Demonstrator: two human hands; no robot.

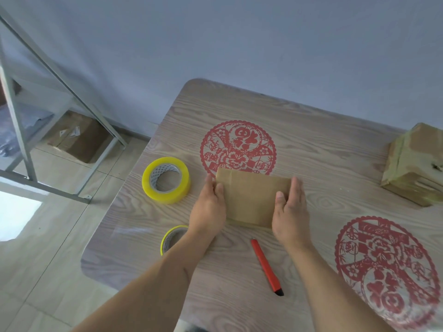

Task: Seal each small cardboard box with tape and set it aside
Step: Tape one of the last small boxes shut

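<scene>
A small brown cardboard box [251, 196] lies flat on the wood-grain table [323, 140], just below a red paper-cut decal. My left hand [211, 207] holds its left end, thumb on top. My right hand [290, 209] clasps its right end, thumb on the top face. A thick roll of yellowish clear tape [166, 180] stands left of the box. A thinner tape roll [171, 238] sits at the table's left edge, partly hidden by my left forearm. A red utility knife [266, 267] lies between my forearms.
A stack of taped cardboard boxes [414, 166] stands at the table's right edge. A second red decal [383, 269] marks the near right. On the floor to the left are a grey metal rack [60, 97] and a larger carton [79, 137].
</scene>
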